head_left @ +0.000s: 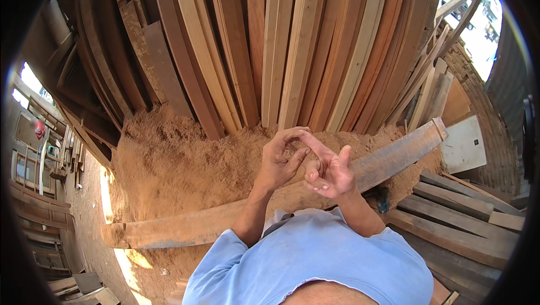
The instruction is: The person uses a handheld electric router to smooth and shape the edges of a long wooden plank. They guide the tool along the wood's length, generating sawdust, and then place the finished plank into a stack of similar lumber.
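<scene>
In the middle, my left hand (279,161) has its fingers closed on the tip of a finger of my right hand (332,173). My right hand is turned palm toward me, that finger stretched out, the thumb apart and the others loosely bent, holding nothing. Below both hands a long, dusty wooden beam (180,223) lies slanting from lower left up to the right, partly hidden by my arms and blue shirt. Reddish sawdust (174,175) is heaped behind and around the beam.
Upright planks (292,52) lean in a long row beyond the sawdust. A stack of grey boards (444,226) lies at the right, near a pale flat panel (461,144). More timber and frames (42,209) line the left side, beside a dirt path (84,209).
</scene>
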A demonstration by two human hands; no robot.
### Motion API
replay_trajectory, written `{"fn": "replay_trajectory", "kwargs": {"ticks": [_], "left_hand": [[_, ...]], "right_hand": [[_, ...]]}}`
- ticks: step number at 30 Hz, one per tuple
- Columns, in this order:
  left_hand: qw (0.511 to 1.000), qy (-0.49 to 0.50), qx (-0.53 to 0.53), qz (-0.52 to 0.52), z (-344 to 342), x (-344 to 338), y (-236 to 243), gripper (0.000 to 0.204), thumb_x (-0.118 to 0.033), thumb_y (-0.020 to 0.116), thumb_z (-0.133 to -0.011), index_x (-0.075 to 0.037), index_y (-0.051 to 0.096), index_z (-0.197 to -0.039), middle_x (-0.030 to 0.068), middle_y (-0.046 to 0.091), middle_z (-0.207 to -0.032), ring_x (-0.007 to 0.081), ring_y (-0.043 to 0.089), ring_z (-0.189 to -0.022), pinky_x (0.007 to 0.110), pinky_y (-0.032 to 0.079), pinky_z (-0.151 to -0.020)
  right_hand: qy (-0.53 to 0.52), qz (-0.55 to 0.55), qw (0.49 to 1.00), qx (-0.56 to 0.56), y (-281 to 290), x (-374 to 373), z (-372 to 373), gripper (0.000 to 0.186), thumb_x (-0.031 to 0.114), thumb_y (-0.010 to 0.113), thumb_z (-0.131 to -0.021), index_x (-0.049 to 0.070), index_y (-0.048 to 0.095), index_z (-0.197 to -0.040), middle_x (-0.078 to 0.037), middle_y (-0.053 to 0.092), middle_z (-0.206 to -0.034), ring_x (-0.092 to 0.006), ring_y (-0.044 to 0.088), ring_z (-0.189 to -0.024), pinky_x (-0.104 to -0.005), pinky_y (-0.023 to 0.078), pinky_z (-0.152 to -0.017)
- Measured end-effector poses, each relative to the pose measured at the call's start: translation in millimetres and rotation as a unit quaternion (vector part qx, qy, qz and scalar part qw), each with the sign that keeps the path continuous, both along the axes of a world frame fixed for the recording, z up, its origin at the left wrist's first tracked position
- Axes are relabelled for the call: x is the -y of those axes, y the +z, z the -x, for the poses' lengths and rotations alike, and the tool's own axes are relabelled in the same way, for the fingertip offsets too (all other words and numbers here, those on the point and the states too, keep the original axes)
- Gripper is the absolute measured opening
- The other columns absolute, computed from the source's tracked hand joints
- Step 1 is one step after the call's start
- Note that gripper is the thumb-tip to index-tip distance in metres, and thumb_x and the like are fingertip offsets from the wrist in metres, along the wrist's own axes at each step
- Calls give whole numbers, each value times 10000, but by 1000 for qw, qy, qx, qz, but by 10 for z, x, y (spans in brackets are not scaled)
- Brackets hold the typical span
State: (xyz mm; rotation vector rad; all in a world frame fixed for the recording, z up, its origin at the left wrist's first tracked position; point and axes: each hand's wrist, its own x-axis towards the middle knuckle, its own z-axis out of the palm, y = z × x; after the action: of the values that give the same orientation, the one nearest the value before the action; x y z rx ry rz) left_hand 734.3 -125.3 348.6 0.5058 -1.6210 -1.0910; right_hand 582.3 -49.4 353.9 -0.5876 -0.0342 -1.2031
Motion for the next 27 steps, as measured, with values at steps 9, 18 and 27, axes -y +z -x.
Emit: {"fn": "replay_trajectory", "kwargs": {"ticks": [9, 18, 27], "left_hand": [[965, -69, 183, 175, 261, -131, 249, 228, -7, 734, -834, -52, 604, -1016, 146, 667, -1161, 364, 663, -1022, 425, 556, -838], [975, -36, 141, 169, 705, -695, 40, 255, 27, 737, -796, -70, 552, -941, 140, 678, -1221, 354, 682, -1037, 396, 569, -854], [974, -58, 183, 118, 781, -1139, -119, 241, 29, 729, -825, -76, 609, -1006, 140, 677, -1234, 339, 696, -1051, 385, 577, -840]], "right_hand": [[-12, -58, 998, 25, -131, -483, 401, 1043, 739, 463, -951, 39, 73, -1619, -142, 749, -1056, -112, 467, -520, -337, 457, -661], [-55, -66, 995, 42, -149, -1051, 655, 1022, 706, 434, -978, 44, -7, -1619, -130, 753, -1054, -106, 511, -560, -325, 470, -674], [-63, -95, 993, 39, -338, -1485, 753, 1043, 710, 424, -976, 5, -11, -1609, -107, 754, -1043, -115, 507, -581, -324, 463, -697]]}}
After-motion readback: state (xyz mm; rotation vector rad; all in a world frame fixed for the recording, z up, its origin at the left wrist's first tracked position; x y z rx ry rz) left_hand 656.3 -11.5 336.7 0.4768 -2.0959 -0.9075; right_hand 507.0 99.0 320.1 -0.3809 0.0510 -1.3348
